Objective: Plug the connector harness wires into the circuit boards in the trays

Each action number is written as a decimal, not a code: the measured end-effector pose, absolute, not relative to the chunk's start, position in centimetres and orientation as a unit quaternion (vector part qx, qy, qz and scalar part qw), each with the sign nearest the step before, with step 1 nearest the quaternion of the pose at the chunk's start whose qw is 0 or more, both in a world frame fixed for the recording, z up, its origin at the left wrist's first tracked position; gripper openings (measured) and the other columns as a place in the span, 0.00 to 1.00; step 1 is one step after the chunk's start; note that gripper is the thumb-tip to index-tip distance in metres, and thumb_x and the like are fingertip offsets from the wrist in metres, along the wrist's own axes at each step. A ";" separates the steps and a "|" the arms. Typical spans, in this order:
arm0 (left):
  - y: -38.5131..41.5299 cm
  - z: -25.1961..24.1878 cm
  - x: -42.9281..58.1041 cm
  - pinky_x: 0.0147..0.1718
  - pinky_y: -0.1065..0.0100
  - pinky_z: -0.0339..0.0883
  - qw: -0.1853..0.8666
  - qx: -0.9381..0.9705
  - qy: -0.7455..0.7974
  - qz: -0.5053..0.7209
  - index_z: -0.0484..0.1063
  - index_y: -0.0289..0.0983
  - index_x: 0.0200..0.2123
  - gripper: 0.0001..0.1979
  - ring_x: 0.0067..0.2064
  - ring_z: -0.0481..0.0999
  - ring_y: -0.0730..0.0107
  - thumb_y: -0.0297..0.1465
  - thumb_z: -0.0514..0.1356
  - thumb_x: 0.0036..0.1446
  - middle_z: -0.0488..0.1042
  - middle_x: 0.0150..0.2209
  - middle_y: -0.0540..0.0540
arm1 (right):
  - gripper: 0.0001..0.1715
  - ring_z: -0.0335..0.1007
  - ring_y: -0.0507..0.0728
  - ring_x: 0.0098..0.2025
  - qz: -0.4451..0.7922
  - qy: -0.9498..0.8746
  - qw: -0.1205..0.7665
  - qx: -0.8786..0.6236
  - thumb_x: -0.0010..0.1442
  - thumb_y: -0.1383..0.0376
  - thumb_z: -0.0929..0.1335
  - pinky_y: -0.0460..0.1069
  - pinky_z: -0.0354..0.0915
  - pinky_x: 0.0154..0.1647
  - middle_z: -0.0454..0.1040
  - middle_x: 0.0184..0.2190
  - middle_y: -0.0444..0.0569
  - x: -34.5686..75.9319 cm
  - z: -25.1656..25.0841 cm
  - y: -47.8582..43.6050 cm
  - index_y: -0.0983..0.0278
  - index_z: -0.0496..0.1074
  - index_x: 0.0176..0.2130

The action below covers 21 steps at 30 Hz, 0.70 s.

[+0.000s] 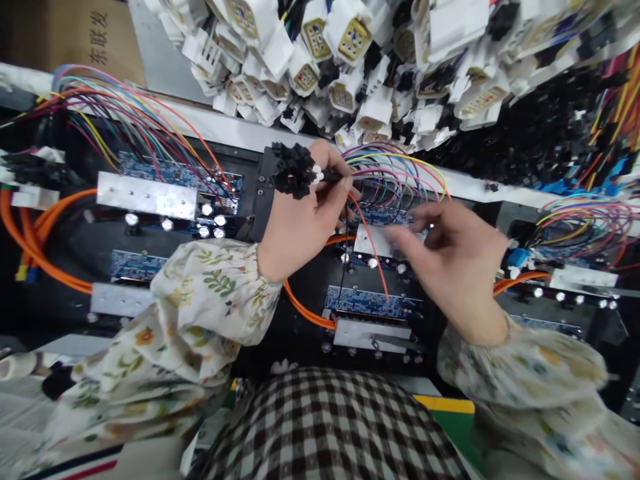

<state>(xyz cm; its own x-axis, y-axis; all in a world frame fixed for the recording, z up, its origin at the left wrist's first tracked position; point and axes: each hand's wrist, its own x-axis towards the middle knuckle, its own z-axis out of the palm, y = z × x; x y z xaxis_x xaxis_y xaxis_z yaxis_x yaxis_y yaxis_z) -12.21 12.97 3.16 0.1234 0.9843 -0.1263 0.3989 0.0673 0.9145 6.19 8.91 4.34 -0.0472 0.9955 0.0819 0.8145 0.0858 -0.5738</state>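
Black mounting panel [305,353] carried blue circuit boards [370,301] below a heap of white connectors [340,60]. Left hand [300,220] pinched a black connector cluster [295,170] above the panel's upper edge; right hand [450,257], fingers loosely curled, held nothing visible over an aluminium plate [377,241]. Snagging the thin coloured wires [390,175] could tug them loose.

Soft, even light leaves only faint shadows; glare whitens the metal plate [147,195], the right hand [447,260] right of it blurs, and the wide lens bends the frame edges.
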 end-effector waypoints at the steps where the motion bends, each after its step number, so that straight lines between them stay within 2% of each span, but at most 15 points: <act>1: 13.0 3.1 -12.2 0.25 0.81 0.69 0.446 0.599 0.578 0.330 0.71 0.36 0.33 0.10 0.29 0.78 0.78 0.34 0.54 0.62 0.77 0.30 0.51 | 0.09 0.63 0.49 0.22 0.220 -0.733 0.201 -0.612 0.52 0.62 0.71 0.47 0.61 0.25 0.73 0.27 0.45 6.1 5.3 8.7 0.64 0.73 0.34; 3: 13.0 3.1 -12.2 0.26 0.79 0.71 0.447 0.592 0.580 0.337 0.70 0.36 0.33 0.10 0.29 0.78 0.76 0.36 0.55 0.62 0.77 0.32 0.49 | 0.02 0.63 0.48 0.21 0.306 -0.758 0.137 -0.560 0.53 0.66 0.68 0.46 0.61 0.23 0.71 0.24 0.44 6.2 6.8 8.4 0.63 0.71 0.31; 4: 13.0 3.1 -12.2 0.26 0.79 0.71 0.450 0.588 0.580 0.340 0.70 0.36 0.34 0.10 0.29 0.78 0.76 0.36 0.55 0.62 0.77 0.33 0.49 | 0.02 0.63 0.48 0.20 0.347 -0.739 0.128 -0.563 0.54 0.68 0.67 0.45 0.61 0.22 0.70 0.21 0.42 6.3 7.3 8.3 0.62 0.70 0.29; 6: 12.9 3.2 -12.3 0.27 0.77 0.72 0.457 0.587 0.579 0.335 0.70 0.37 0.35 0.11 0.29 0.78 0.75 0.38 0.54 0.62 0.77 0.34 0.48 | 0.03 0.65 0.49 0.18 0.384 -0.665 0.174 -0.617 0.55 0.68 0.67 0.45 0.62 0.19 0.69 0.18 0.40 6.6 7.4 8.4 0.61 0.68 0.29; 8: 12.9 3.4 -12.4 0.27 0.76 0.73 0.458 0.593 0.582 0.315 0.70 0.38 0.34 0.12 0.29 0.78 0.74 0.39 0.54 0.62 0.78 0.34 0.49 | 0.04 0.68 0.50 0.20 0.348 -0.611 0.256 -0.664 0.55 0.65 0.69 0.46 0.64 0.20 0.72 0.20 0.41 7.0 6.4 8.8 0.60 0.68 0.30; 10: 12.9 3.5 -12.4 0.26 0.76 0.73 0.460 0.592 0.591 0.297 0.71 0.39 0.34 0.12 0.30 0.79 0.73 0.39 0.54 0.62 0.78 0.34 0.49 | 0.04 0.68 0.50 0.20 0.276 -0.610 0.302 -0.679 0.54 0.63 0.71 0.47 0.64 0.21 0.74 0.23 0.42 7.3 4.9 9.2 0.60 0.71 0.31; 14: 12.7 3.9 -12.1 0.22 0.78 0.73 0.484 0.562 0.603 0.293 0.70 0.40 0.35 0.07 0.27 0.78 0.75 0.37 0.56 0.61 0.79 0.33 0.51 | 0.04 0.66 0.50 0.18 0.229 -0.641 0.265 -0.683 0.54 0.61 0.71 0.47 0.61 0.20 0.72 0.20 0.41 7.7 2.6 9.8 0.59 0.73 0.32; 18: 12.4 4.2 -11.6 0.26 0.78 0.76 0.484 0.533 0.611 0.331 0.67 0.41 0.35 0.03 0.28 0.79 0.76 0.33 0.56 0.61 0.79 0.35 0.53 | 0.05 0.68 0.50 0.20 0.230 -0.657 0.249 -0.674 0.54 0.60 0.71 0.47 0.63 0.21 0.74 0.20 0.42 7.6 2.6 10.0 0.60 0.75 0.30; 21: 12.4 4.1 -11.7 0.28 0.77 0.76 0.473 0.540 0.617 0.323 0.68 0.40 0.36 0.05 0.29 0.79 0.75 0.35 0.57 0.61 0.79 0.34 0.52 | 0.06 0.68 0.50 0.20 0.236 -0.667 0.229 -0.669 0.55 0.61 0.71 0.46 0.62 0.21 0.74 0.20 0.42 7.5 2.9 10.3 0.60 0.75 0.29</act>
<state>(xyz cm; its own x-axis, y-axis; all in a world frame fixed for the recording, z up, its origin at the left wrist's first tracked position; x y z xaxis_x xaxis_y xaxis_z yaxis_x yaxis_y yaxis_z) -11.68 12.39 4.10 0.0296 0.9717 -0.2345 0.3610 0.2084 0.9090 7.48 10.31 2.87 -0.0007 1.0000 -0.0097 0.7837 -0.0055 -0.6212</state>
